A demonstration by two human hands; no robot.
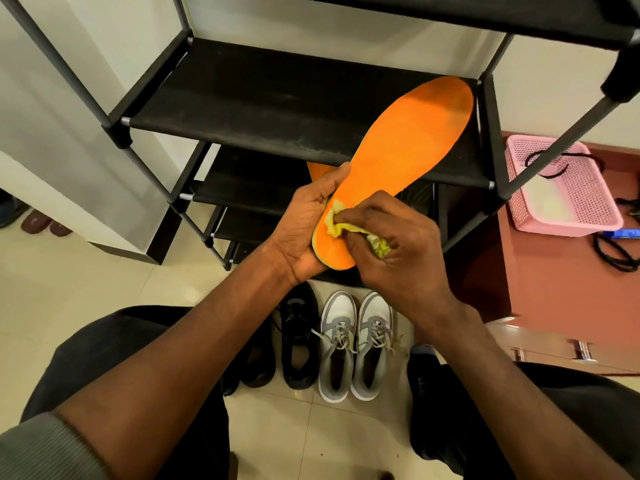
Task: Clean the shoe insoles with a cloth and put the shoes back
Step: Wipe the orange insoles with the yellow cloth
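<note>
My left hand point(304, 223) grips the heel end of a long orange insole point(405, 154), which points up and to the right in front of the black shoe rack point(277, 102). A crumpled yellow cloth point(349, 232) is held in my right hand point(394, 244) and pressed onto the insole's heel part. A second orange insole point(317, 171) peeks out behind my left hand, on a lower shelf. On the floor below stand a pair of grey-and-white sneakers point(353, 344) and a black shoe point(298, 337) to their left.
A pink perforated basket point(568, 188) with black cords sits on a reddish-brown cabinet point(554, 278) at the right. Slippers point(41, 221) lie at the far left on the cream tiled floor. My dark-trousered knees frame the shoes. The rack's posts rise left and right.
</note>
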